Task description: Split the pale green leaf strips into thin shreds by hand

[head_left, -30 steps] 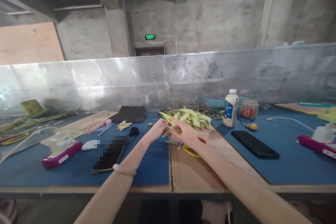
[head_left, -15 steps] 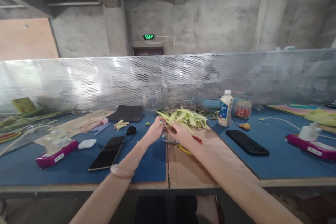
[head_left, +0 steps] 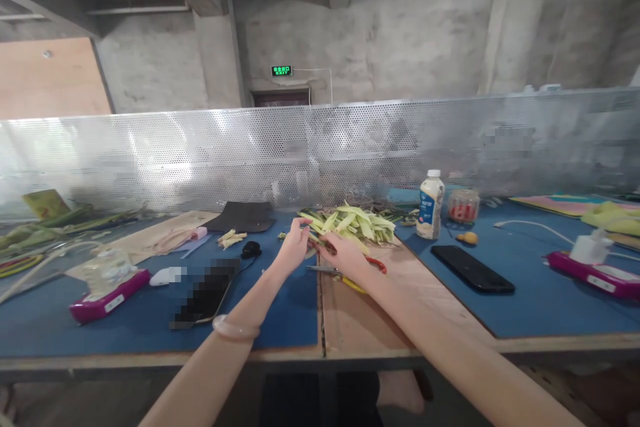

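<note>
My left hand, with a pale bangle on its wrist, is closed with its fingertips pinching a narrow green leaf strip. The other end of that strip runs to my right hand, whose fingers are curled round it; their tips are partly hidden. Right behind both hands lies a heap of pale green leaf strips, like cut husk. A pair of scissors with red and yellow handles rests on the wooden board, partly under my right hand and forearm, its blades pointing left.
Left of my arms are a dark phone, a black mouse-like object, a white case and a purple power strip. To the right stand a bottle and a jar, with another phone nearer. A perforated metal screen borders the back.
My left hand has shifted slightly left, drawing a little apart from my right hand, and more of the green strip shows between them. My right hand has hardly moved.
</note>
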Available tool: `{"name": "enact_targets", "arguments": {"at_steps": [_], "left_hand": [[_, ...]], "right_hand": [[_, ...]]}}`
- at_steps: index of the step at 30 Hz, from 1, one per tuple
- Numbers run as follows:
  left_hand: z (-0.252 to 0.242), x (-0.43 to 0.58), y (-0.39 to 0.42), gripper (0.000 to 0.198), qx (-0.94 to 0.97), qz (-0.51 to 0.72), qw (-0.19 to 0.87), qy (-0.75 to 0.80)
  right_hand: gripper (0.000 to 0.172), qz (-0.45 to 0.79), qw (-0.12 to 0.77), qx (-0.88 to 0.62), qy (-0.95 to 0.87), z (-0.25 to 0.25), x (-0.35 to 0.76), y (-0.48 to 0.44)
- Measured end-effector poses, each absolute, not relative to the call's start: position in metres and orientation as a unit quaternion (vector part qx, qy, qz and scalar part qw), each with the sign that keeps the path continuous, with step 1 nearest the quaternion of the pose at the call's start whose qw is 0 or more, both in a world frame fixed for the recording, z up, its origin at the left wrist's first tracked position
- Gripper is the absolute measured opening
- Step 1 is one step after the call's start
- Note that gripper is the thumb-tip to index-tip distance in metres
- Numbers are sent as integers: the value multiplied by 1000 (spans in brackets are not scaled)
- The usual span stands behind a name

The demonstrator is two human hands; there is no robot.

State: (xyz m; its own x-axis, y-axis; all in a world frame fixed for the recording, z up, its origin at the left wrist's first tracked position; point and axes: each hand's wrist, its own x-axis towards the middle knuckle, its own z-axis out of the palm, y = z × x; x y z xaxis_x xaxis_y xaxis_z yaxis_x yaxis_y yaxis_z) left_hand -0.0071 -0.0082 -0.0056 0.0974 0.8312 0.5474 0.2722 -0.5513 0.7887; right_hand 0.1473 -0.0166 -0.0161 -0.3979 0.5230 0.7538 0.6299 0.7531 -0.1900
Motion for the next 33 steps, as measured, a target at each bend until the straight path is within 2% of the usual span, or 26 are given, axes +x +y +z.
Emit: {"name": "enact_targets", "arguments": {"at_steps": [4,9,14,21,26,29,33], "left_hand": [[-4,-9,-6,31,679,555,281,390],[3,-14,-15,33,731,469,343,357],[3,-15,-21,45,749,437,376,328],[4,-18,-17,48,749,460,333,343],[9,-17,-24,70,750,472,323,333],[10,-17,-26,79,757,480,313,314],[9,-18,-25,76,781,459,276,322]], "right_hand": [[17,-44,438,-327,-836,-16,147,-15],[24,3,440,-347,-828,-19,152,-14],[26,34,461,-331,-823,-15,158,-17],[20,48,480,-316,-817,-12,161,-12],[18,87,459,-310,-828,-13,164,-11],[18,59,468,-315,-823,-14,164,-8],[15,2,481,-328,-813,-15,165,-4]]}}
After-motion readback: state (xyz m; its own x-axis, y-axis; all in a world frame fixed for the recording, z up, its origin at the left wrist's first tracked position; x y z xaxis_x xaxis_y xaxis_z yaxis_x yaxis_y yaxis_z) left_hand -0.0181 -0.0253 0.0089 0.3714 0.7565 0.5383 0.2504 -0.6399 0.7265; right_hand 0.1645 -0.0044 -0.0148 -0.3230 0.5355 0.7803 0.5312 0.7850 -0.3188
